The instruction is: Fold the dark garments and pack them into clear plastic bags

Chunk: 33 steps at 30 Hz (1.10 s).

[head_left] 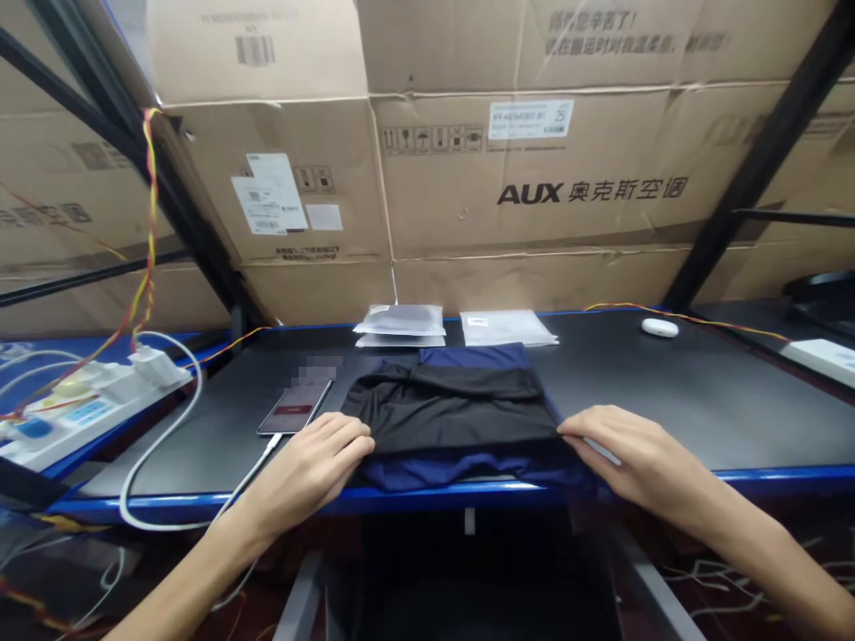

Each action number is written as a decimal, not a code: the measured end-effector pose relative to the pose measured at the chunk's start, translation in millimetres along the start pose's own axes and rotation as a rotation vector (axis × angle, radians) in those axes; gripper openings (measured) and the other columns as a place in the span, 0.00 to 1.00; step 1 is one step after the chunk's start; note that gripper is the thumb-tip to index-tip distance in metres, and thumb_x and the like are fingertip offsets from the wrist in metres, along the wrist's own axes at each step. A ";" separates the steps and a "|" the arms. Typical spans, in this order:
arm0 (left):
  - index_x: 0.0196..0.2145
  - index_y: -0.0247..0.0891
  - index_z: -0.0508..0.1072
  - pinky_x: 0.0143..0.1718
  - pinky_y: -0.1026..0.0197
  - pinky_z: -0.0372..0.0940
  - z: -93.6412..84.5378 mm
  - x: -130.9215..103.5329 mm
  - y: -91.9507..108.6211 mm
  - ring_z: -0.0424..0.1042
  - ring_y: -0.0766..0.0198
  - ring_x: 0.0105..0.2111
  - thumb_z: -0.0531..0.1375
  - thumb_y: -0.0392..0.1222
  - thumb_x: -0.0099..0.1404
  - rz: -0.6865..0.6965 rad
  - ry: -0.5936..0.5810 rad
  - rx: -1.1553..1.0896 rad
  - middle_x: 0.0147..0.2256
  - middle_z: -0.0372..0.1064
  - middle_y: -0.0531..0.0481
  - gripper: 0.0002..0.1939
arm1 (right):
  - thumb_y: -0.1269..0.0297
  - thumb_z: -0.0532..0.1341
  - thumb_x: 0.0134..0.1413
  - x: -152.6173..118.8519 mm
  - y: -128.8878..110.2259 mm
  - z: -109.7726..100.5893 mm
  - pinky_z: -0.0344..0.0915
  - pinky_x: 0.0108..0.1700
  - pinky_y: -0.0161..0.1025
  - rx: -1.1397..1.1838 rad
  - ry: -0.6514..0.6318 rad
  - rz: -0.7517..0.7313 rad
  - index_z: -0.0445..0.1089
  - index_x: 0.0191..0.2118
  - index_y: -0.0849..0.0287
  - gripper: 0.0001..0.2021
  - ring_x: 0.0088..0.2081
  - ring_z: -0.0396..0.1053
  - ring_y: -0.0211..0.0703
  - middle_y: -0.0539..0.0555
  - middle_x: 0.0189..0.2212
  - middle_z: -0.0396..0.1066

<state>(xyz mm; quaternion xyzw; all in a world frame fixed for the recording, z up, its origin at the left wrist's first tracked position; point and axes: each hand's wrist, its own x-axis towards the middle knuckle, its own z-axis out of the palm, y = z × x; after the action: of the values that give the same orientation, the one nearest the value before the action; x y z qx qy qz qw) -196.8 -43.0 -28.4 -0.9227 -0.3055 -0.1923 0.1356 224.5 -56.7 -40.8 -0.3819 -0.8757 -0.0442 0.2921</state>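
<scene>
The left hand (311,467) has its fingers (357,434) bent together over the left edge of a black cloth (460,409), apparently pinching it, though the tips hide how much is caught. The right hand (624,450) pinches the cloth's near right corner between thumb and fingertips. The black cloth lies directly between the two sets of fingers, its long axis running from one hand to the other, wrinkled across its width. Both hands touch it at opposite ends, so neither is nearer.

Beneath it is a navy cloth (460,469), showing just beyond the black one and again on the near side, where it reaches the blue front edge of the worktop (655,409).

Just beyond the left fingers lies a phone (297,409) with a white cable (164,436) plugged in; its screen writing cannot be read. Straight beyond the cloth sit a stack of pale packets (401,322) and a single flat packet (504,328). A white case (660,328) rests beyond the right fingers, and a power strip (93,409) is well out to the left.

Farthest off, cardboard (454,209) bears "AUX 奥克斯空调" in bold, with handling symbols and "师傅您辛苦了!" above. One white label (531,118) shows "25"; its smaller print, like that on the left-hand labels (271,196), is too blurred to trust.
</scene>
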 end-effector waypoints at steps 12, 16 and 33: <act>0.37 0.40 0.71 0.36 0.63 0.65 13.6 44.0 -40.6 0.70 0.63 0.31 0.58 0.54 0.67 -0.568 -0.041 -0.451 0.31 0.72 0.54 0.14 | 0.57 0.56 0.61 42.1 25.4 17.6 0.68 0.32 0.39 0.202 -0.011 0.370 0.67 0.37 0.52 0.07 0.26 0.69 0.42 0.48 0.27 0.73; 0.42 0.42 0.71 0.34 0.61 0.63 26.4 52.3 -42.8 0.70 0.61 0.30 0.59 0.56 0.66 -0.587 -0.089 -0.279 0.32 0.72 0.53 0.16 | 0.60 0.57 0.59 45.2 40.0 24.7 0.66 0.32 0.40 0.062 -0.168 0.324 0.68 0.34 0.53 0.06 0.28 0.68 0.43 0.49 0.27 0.70; 0.25 0.41 0.67 0.27 0.60 0.58 2.7 46.9 -38.2 0.70 0.58 0.24 0.56 0.63 0.62 -0.832 -0.219 -0.124 0.23 0.70 0.51 0.22 | 0.50 0.52 0.68 121.3 -49.0 67.6 0.50 0.68 0.58 0.198 -0.375 0.014 0.58 0.68 0.61 0.30 0.69 0.49 0.58 0.62 0.68 0.54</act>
<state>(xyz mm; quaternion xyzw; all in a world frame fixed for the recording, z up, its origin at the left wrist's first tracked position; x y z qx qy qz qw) -184.9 11.7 -5.2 -0.7422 -0.6519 -0.1497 -0.0425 93.0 7.1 -23.3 -0.3588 -0.9122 0.1159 0.1604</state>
